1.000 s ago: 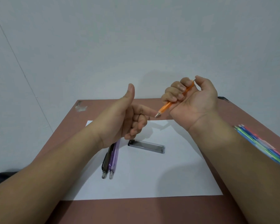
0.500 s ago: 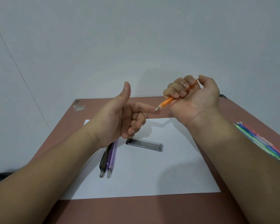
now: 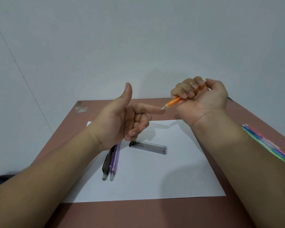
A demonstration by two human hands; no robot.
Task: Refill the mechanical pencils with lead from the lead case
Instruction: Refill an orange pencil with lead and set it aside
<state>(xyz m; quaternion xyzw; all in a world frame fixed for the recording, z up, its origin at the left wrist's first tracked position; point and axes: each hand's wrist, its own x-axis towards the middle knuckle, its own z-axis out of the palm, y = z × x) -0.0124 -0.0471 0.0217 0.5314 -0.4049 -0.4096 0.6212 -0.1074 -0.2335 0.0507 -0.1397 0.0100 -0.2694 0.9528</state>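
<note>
Pointing down-left, orange pencil (image 3: 172,103)

Orange pencil (image 3: 174,102) in right fist (image 3: 202,97), tip against left forefinger (image 3: 148,109).

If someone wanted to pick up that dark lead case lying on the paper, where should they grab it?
Probably across the middle of the lead case, pinching its two long sides from above. It lies flat on the white paper, long and slim, with bare paper on both sides, so fingers can close across its narrow width.
</note>
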